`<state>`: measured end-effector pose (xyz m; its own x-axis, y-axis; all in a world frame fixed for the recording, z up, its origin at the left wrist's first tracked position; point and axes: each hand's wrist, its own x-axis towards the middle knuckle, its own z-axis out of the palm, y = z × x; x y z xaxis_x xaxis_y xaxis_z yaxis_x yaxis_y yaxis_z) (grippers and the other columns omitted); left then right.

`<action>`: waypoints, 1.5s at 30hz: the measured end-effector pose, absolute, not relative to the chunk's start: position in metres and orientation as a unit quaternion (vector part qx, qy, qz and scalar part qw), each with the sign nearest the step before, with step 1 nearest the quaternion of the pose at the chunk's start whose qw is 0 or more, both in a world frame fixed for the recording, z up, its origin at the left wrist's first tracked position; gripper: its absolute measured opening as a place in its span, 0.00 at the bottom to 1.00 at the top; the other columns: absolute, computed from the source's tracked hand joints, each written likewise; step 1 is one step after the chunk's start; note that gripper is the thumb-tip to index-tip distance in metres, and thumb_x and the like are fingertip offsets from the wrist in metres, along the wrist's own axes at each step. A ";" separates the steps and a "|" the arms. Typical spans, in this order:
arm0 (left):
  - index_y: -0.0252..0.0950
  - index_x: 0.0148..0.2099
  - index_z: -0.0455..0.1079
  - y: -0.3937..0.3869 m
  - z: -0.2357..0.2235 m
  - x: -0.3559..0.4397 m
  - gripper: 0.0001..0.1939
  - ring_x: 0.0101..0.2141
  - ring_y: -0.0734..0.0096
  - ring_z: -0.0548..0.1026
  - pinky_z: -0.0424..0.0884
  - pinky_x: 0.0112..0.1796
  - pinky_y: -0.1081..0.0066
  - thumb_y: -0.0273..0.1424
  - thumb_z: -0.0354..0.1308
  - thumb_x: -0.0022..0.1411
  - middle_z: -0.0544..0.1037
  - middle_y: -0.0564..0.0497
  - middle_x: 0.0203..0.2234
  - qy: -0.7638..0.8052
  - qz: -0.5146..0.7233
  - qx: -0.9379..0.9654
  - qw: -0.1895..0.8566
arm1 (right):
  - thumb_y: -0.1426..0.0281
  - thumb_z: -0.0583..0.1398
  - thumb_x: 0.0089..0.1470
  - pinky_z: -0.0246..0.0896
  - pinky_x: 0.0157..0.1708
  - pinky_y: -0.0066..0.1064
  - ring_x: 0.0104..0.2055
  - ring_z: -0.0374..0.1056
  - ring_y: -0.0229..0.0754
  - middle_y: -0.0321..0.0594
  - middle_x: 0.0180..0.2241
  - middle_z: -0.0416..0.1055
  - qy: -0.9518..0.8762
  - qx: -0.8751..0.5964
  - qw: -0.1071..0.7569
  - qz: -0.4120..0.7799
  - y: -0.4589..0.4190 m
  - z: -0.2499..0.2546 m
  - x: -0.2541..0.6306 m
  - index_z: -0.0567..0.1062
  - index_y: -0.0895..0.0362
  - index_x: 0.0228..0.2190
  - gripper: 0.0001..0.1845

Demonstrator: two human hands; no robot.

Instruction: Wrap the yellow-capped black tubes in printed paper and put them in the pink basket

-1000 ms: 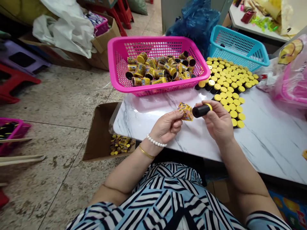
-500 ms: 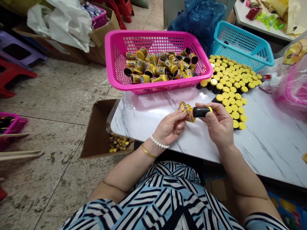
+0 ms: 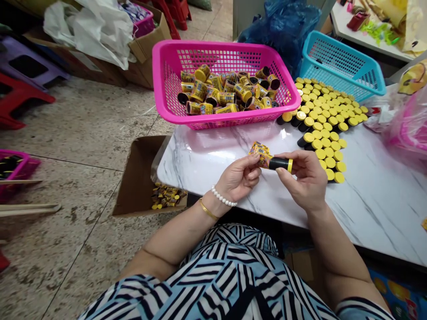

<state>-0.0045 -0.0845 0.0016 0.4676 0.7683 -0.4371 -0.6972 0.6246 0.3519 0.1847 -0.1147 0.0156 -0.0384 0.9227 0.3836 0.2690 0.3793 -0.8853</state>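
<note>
My left hand [image 3: 240, 172] pinches a small bunch of printed yellow label sleeves [image 3: 259, 149] between thumb and fingers. In my right hand [image 3: 304, 178] a small black bottle with a yellow cap [image 3: 280, 164] lies sideways, gripped near its capped end. The bottle's black end meets the edge of a sleeve; how far it sits inside I cannot tell. To the right of my right hand, many black bottles with yellow caps [image 3: 329, 152] stand upright in a close group on the marbled white table [image 3: 213, 171].
A pink basket [image 3: 230, 116] full of bottles in yellow printed sleeves stands at the table's back. Behind the capped bottles is a blue basket [image 3: 343, 62]. On the floor at left, a cardboard box [image 3: 133, 178] holds more sleeved pieces. A plastic-wrapped pink container [image 3: 408, 124] stands at right.
My right hand has brought the black bottle up against the label sleeve and turned it level, its thumb now lower on the cap end. The left hand keeps its pinch on the sleeves.
</note>
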 end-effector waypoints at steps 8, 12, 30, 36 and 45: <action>0.31 0.36 0.70 -0.091 -0.003 -0.006 0.17 0.13 0.90 0.58 0.48 0.14 0.83 0.32 0.76 0.53 0.75 0.56 0.24 0.281 0.442 0.147 0.839 | 0.67 0.68 0.61 0.84 0.43 0.37 0.44 0.83 0.44 0.43 0.49 0.82 -0.642 -0.453 0.504 0.357 -0.114 0.016 0.186 0.73 0.51 0.49 0.16; 0.31 0.36 0.69 -0.089 -0.002 -0.006 0.16 0.13 0.90 0.57 0.48 0.15 0.82 0.30 0.74 0.55 0.77 0.55 0.26 0.283 0.439 0.140 0.841 | 0.70 0.69 0.58 0.84 0.41 0.34 0.46 0.83 0.44 0.42 0.48 0.82 -0.689 -0.452 0.494 0.279 -0.114 0.015 0.186 0.73 0.50 0.49 0.18; 0.30 0.34 0.74 -0.092 -0.001 -0.009 0.20 0.14 0.87 0.61 0.43 0.16 0.80 0.38 0.78 0.49 0.73 0.56 0.21 0.348 0.479 0.217 0.776 | 0.72 0.71 0.58 0.84 0.45 0.39 0.50 0.82 0.47 0.45 0.53 0.82 -0.787 -0.419 0.423 0.161 -0.110 0.016 0.197 0.75 0.50 0.52 0.22; 0.29 0.35 0.79 -0.095 0.008 -0.021 0.17 0.17 0.86 0.62 0.48 0.17 0.80 0.38 0.77 0.53 0.75 0.53 0.20 0.355 0.454 0.298 0.761 | 0.72 0.73 0.54 0.82 0.40 0.38 0.48 0.81 0.47 0.43 0.51 0.82 -0.769 -0.424 0.458 0.136 -0.108 0.014 0.199 0.77 0.49 0.49 0.22; 0.30 0.36 0.74 -0.081 0.005 -0.018 0.17 0.17 0.85 0.64 0.46 0.14 0.82 0.34 0.77 0.51 0.75 0.54 0.23 0.329 0.463 0.213 0.795 | 0.66 0.72 0.58 0.85 0.38 0.36 0.46 0.82 0.44 0.40 0.50 0.82 -0.604 -0.427 0.589 0.325 -0.101 0.020 0.200 0.77 0.48 0.48 0.18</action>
